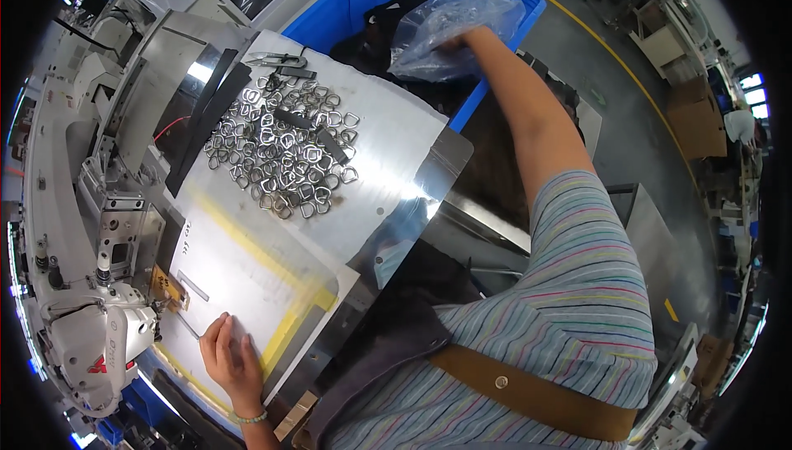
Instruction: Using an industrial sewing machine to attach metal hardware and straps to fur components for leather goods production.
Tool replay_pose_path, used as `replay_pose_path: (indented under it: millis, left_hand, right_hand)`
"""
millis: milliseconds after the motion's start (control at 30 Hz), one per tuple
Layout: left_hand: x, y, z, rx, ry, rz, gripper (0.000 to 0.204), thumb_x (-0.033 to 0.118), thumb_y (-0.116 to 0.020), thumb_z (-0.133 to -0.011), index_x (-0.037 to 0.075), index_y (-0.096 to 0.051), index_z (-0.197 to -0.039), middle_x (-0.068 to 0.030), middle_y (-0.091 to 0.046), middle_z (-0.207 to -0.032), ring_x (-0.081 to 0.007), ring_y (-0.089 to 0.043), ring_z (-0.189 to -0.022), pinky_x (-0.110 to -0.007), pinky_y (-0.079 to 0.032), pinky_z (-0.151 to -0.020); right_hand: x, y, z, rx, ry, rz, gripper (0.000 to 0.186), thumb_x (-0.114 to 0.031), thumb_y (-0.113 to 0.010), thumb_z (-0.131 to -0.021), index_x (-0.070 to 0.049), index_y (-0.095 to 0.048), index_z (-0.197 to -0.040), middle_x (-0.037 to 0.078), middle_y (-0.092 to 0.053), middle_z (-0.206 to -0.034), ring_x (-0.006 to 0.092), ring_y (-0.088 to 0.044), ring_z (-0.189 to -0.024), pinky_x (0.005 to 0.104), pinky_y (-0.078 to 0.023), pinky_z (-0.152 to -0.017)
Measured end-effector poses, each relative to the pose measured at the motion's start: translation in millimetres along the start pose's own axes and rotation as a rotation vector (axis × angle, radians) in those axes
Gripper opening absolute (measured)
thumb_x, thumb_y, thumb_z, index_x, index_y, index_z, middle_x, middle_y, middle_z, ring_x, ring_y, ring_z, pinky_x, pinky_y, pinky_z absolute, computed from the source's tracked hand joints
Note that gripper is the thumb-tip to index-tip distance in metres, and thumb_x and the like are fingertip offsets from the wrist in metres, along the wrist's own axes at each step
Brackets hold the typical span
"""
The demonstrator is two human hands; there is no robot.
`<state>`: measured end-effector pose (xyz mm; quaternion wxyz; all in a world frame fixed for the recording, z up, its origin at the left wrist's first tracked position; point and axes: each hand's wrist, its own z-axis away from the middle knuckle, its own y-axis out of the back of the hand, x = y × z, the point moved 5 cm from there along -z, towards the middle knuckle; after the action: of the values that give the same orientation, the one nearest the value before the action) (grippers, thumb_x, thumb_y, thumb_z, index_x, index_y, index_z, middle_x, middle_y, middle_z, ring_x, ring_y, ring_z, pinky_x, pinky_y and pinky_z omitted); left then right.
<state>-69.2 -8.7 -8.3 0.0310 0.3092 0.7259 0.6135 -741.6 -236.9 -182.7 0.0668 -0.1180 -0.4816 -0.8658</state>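
Dozens of metal D-rings (312, 154) lie heaped; the left hand (233, 364) rests, fingers apart; a clear plastic bag (429, 19) veils the right hand (458, 40), whose grip I cannot tell.

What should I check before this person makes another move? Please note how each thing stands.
1. Left hand apart from the sewing machine head: ok, it rests on the white panel.
2. Left hand free: ok, nothing shows in it.
3. Right hand and its hold: cannot tell; its fingers are obscured at the clear bag, by the blue bin.
4. Metal rings gathered: ok, in one loose heap.
5. Rings free of other pieces: not ok, short black strips lie among them.
6. Snips away from both hands: ok.
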Motion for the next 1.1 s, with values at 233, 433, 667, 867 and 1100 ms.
replay_pose_path:
  millis: [233,433,667,867,1100]
  left_hand:
    - [-6,-4,0,0.023,-0.002,0.011,0.039,-0.003,-0.072,-0.09,0.0,-0.068,-0.129,-0.0195,-0.067,-0.128,-0.0354,-0.065,-0.117,-0.043,-0.054,-0.098]
    - [-1,-2,-4,0.032,0.001,-0.024,0.036,-0.003,-0.073,-0.089,-0.001,-0.071,-0.126,-0.0191,-0.068,-0.128,-0.035,-0.065,-0.118,-0.043,-0.054,-0.1]
    - [0,0,-5,0.063,0.024,-0.022,0.035,-0.002,-0.074,-0.089,-0.001,-0.072,-0.123,-0.0177,-0.069,-0.128,-0.0329,-0.067,-0.115,-0.041,-0.054,-0.097]
    - [1,-1,-7,0.084,0.038,0.02,0.034,-0.003,-0.074,-0.089,0.0,-0.072,-0.123,-0.017,-0.069,-0.127,-0.0313,-0.067,-0.113,-0.037,-0.055,-0.086]
    - [-2,-1,-9,0.055,0.104,0.083,0.035,-0.004,-0.074,-0.088,-0.001,-0.071,-0.123,-0.0172,-0.069,-0.126,-0.0321,-0.068,-0.113,-0.037,-0.056,-0.087]
  right_hand:
    - [53,-5,-25,0.123,-0.129,-1.072,0.068,-0.061,-0.045,-0.105,-0.016,-0.055,-0.156,0.018,-0.057,-0.156,0.0365,-0.059,-0.132,0.047,-0.053,-0.102]
    - [46,-41,-29,-0.26,-0.103,-0.681,0.064,-0.048,-0.06,-0.099,-0.012,-0.059,-0.153,0.02,-0.06,-0.153,0.0391,-0.063,-0.132,0.0546,-0.047,-0.111]
    - [6,-69,-91,-0.158,-0.032,-0.587,0.057,-0.038,-0.068,-0.094,-0.009,-0.068,-0.143,0.018,-0.066,-0.147,0.0369,-0.065,-0.13,0.0549,-0.048,-0.111]
    - [-10,-95,-112,0.128,0.186,-0.46,0.042,-0.033,-0.066,-0.098,-0.007,-0.074,-0.131,0.015,-0.075,-0.125,0.0306,-0.072,-0.111,0.0464,-0.057,-0.098]
    - [-13,-85,-109,0.144,0.212,-0.593,0.039,-0.033,-0.067,-0.098,-0.008,-0.074,-0.128,0.014,-0.074,-0.121,0.0289,-0.071,-0.107,0.0446,-0.056,-0.094]
